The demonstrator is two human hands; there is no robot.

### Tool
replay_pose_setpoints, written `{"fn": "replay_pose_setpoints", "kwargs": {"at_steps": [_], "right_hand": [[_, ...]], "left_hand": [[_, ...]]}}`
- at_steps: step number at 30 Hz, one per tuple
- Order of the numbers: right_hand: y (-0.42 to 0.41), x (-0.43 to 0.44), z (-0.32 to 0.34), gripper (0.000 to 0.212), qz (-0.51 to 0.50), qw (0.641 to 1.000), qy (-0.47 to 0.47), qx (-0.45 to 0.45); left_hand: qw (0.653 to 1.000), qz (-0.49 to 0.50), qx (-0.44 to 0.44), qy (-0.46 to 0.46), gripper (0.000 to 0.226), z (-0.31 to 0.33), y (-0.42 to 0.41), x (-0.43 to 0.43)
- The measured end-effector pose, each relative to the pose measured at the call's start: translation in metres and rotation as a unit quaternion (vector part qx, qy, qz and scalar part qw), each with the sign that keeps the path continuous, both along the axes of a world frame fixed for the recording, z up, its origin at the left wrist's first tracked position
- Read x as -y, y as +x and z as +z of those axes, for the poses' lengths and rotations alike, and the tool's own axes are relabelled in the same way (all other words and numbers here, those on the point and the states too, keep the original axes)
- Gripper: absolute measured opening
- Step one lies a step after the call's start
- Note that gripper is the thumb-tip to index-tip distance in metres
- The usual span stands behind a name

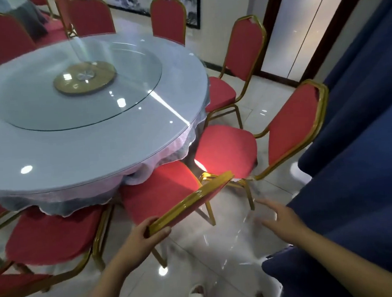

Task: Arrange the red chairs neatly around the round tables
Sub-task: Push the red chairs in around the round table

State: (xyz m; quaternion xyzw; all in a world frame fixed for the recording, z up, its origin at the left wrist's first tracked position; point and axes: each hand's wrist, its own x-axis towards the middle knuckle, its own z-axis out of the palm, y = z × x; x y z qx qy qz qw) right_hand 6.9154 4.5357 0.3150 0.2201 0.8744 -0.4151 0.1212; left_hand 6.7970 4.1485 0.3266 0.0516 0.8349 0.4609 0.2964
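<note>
Left hand (147, 235) holds a chair (157, 192) at the table (86, 156).
Fingers and thumb clamp the gold top rail of its back; the seat's front sits just under the table's edge (cloth (78, 203) draped over the rim). Right hand (279, 216) hovers over the floor (197, 252) nearby, fingers apart, touching nothing.

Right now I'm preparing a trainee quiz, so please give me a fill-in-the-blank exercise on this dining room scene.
1. The person's left hand grips the nearest red padded chair by its backrest frame, coloured ____.
2. The right hand hovers open, holding ____.
3. The round cloth-covered table carries a clear ____ turntable.
4. The fabric curtain on the right is dark ____.
Missing: gold; nothing; glass; blue.
</note>
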Motion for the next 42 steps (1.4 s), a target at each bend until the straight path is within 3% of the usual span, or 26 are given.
{"fn": "replay_pose_setpoints", "kwargs": {"at_steps": [4,7,10,13,23,29,32,42], "right_hand": [[0.003,-0.022,0.021,0.048,-0.076,0.996,0.024,-0.048],[-0.009,-0.033,0.043,0.046,-0.117,0.989,0.024,-0.086],[-0.032,-0.051,0.061,0.039,-0.091,0.989,0.014,-0.115],[-0.063,-0.085,0.073,0.03,-0.052,0.99,0.011,-0.132],[-0.156,-0.243,0.1,0.029,-0.027,0.983,-0.038,-0.179],[-0.209,-0.319,0.107,0.022,0.016,0.984,-0.016,-0.179],[-0.234,-0.344,0.105,0.029,0.022,0.983,-0.008,-0.182],[-0.321,-0.432,0.113,0.029,0.029,0.991,0.025,-0.129]], "left_hand": [[0.997,0.012,0.042,0.056,0.058,0.024,-0.049,-0.012],[0.999,0.014,-0.006,0.044,0.032,0.042,-0.08,-0.053],[0.997,-0.032,-0.046,0.054,0.011,0.058,-0.1,-0.118],[0.991,-0.098,-0.07,0.058,0.018,0.064,-0.108,-0.189],[0.987,-0.15,-0.05,0.031,0.03,0.055,-0.104,-0.371],[0.993,-0.103,-0.055,0.027,0.03,0.04,-0.124,-0.434],[0.993,-0.111,-0.036,0.018,0.036,0.038,-0.137,-0.458],[0.994,-0.096,-0.018,0.052,0.027,0.016,-0.25,-0.549]]}}
